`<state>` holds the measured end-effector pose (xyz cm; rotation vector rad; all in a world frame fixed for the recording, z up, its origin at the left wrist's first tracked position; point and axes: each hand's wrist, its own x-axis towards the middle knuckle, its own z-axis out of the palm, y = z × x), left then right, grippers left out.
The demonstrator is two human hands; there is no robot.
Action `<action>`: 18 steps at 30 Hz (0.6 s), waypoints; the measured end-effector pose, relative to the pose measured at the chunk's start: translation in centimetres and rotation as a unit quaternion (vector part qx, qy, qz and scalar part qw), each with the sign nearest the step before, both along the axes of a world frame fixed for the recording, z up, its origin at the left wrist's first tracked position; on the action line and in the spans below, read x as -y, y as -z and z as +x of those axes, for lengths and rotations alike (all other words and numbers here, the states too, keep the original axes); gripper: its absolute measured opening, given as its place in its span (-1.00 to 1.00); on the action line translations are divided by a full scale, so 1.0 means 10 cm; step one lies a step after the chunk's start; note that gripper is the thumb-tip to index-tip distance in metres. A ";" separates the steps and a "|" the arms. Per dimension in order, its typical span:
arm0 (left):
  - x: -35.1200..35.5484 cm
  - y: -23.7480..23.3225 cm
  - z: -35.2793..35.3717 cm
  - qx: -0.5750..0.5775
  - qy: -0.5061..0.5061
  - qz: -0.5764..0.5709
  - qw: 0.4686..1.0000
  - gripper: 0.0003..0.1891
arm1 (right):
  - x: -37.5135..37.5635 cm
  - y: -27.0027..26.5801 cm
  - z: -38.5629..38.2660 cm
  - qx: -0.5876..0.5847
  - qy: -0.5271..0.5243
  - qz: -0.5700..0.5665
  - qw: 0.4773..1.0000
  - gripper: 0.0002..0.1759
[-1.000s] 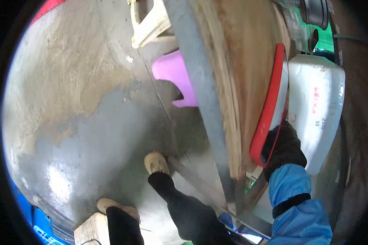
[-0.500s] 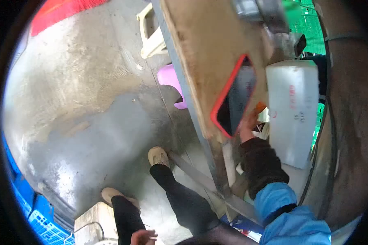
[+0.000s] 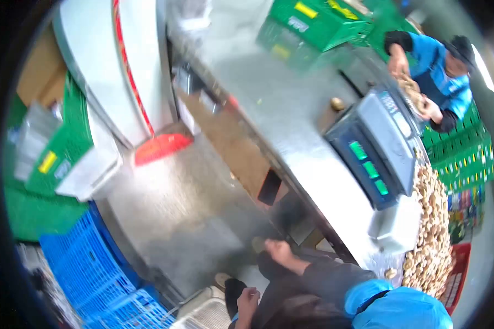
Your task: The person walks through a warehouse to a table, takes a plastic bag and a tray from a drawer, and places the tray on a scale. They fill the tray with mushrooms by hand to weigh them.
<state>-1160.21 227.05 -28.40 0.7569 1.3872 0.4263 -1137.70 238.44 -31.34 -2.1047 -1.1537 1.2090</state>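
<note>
My right hand (image 3: 280, 252) is over my right leg, below the worktable's edge. Its fingers look curled in, and anything inside them is hidden. Lower and to the left, my left hand (image 3: 248, 300) hangs near my other leg with its fingers loosely bent and slightly apart; I see nothing in it. A phone in a red case (image 3: 269, 187) lies on the brown shelf (image 3: 219, 129) under the table, a little beyond my right hand.
The metal worktable (image 3: 307, 159) bears a digital scale (image 3: 376, 145), a white block-shaped thing (image 3: 400, 222), heaped mushrooms (image 3: 433, 225) and a green crate (image 3: 313, 24). Across it, a co-worker (image 3: 436, 77) handles mushrooms. Blue crates (image 3: 88, 257) and a red broom (image 3: 162, 149) stand left.
My view has lifted, bringing the tabletop, scale and co-worker into sight. My right hand has drawn back from the shelf beside the phone to above my leg. The phone stays on the shelf.
</note>
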 end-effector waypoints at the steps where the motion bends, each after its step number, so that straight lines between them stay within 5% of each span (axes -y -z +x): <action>1: -0.10 -0.12 -0.12 -0.017 0.010 0.037 0.999 -0.73 | -0.01 -0.50 -0.20 -0.005 -0.110 0.017 0.994 -0.56; 5: -0.56 -0.46 -0.63 -0.083 0.053 0.120 0.988 -0.77 | -0.12 -2.21 -0.43 0.030 -0.404 -0.058 0.913 -0.70; 11: -1.27 -1.16 -0.96 -0.094 -0.030 0.062 0.993 -0.80 | -0.28 -2.85 0.00 0.040 -0.320 0.019 0.946 -0.71; 18: -2.11 -1.99 -0.21 -0.036 -0.075 0.129 0.988 -0.86 | -0.81 -3.37 0.67 -0.065 -0.132 0.084 0.986 -0.71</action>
